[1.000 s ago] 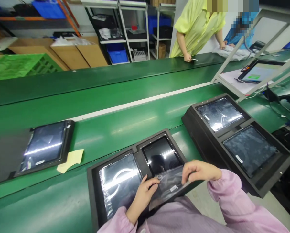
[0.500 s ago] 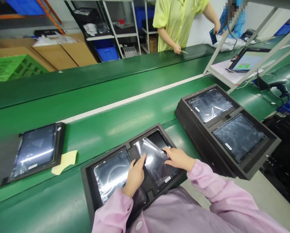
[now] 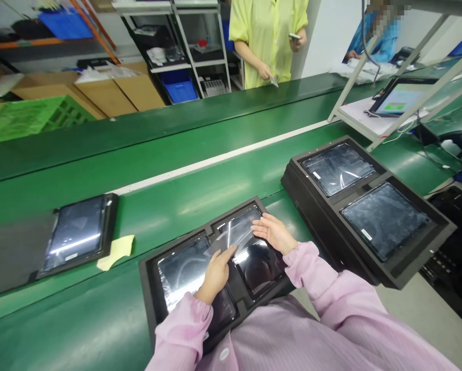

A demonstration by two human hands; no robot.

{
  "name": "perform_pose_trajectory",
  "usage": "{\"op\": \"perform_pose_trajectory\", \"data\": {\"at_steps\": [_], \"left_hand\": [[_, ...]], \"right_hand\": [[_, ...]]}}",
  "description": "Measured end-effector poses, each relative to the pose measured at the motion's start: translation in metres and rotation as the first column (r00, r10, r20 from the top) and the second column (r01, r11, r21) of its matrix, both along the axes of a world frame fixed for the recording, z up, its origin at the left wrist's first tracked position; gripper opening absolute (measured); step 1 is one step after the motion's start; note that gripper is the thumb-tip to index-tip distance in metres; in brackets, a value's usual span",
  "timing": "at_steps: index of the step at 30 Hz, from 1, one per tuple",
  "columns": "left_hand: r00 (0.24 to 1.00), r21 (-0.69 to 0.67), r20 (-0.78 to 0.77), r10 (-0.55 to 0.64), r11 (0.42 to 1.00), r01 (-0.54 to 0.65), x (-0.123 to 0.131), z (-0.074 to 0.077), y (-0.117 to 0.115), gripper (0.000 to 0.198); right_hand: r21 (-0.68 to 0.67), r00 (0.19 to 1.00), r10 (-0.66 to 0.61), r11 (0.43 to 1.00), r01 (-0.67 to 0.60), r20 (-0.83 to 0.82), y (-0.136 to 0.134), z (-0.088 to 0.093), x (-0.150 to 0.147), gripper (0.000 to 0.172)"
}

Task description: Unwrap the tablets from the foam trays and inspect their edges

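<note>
A black foam tray (image 3: 149, 288) in front of me holds two tablets side by side. My left hand (image 3: 217, 273) reaches across the left tablet (image 3: 184, 268), its index finger stretched out at the left edge of the right tablet (image 3: 259, 270). Over that tablet's upper right part is my right hand (image 3: 275, 234), fingers extended. A greyish clear film (image 3: 236, 232) seems to lie over the upper part of the right tablet; the lower part looks dark and glossy. Whether a finger touches the film I cannot tell.
At right, stacked foam trays (image 3: 308, 216) hold two more tablets. Another tablet (image 3: 78, 229) and a yellow paper (image 3: 117, 252) lie at left on the green conveyor belt (image 3: 72, 314). A monitor (image 3: 406, 98) stands on a rack. A person in yellow (image 3: 269, 41) stands opposite.
My right hand has straightened its fingers and shifted slightly up and left. The white label at the right tablet's lower end no longer shows. My left hand stays about the same.
</note>
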State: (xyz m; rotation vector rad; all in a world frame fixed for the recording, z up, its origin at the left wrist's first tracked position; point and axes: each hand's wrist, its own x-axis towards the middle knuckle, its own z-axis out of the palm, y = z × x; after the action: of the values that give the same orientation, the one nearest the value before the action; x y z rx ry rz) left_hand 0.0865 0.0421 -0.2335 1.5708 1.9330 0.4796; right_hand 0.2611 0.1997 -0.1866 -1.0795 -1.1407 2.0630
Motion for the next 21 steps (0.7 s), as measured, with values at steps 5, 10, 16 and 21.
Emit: {"op": "perform_pose_trajectory", "data": {"at_steps": [5,10,16,21], "left_hand": [[0.815,-0.086,0.463,0.348,0.933,-0.350,0.014,0.022,0.002,0.041],[0.179,-0.469,0.605,0.776,0.530,-0.707,0.050,0.033,0.001,0.042],[0.096,-0.525,0.592,0.800,0.474,-0.707,0.056,0.034,0.014,0.045],[0.081,-0.414,0.704,0.706,0.500,-0.760,0.071,0.026,0.021,0.040]], "right_hand": [[-0.018,0.991,-0.128,0.991,0.129,0.043,0.012,0.006,0.031,0.042],[0.192,0.910,-0.324,0.941,0.280,0.259,0.005,-0.027,0.072,0.046],[0.468,0.793,-0.407,0.866,0.177,0.453,-0.014,-0.059,0.082,0.043],[0.614,0.782,-0.407,0.788,0.039,0.473,-0.012,-0.055,0.080,0.042]]}}
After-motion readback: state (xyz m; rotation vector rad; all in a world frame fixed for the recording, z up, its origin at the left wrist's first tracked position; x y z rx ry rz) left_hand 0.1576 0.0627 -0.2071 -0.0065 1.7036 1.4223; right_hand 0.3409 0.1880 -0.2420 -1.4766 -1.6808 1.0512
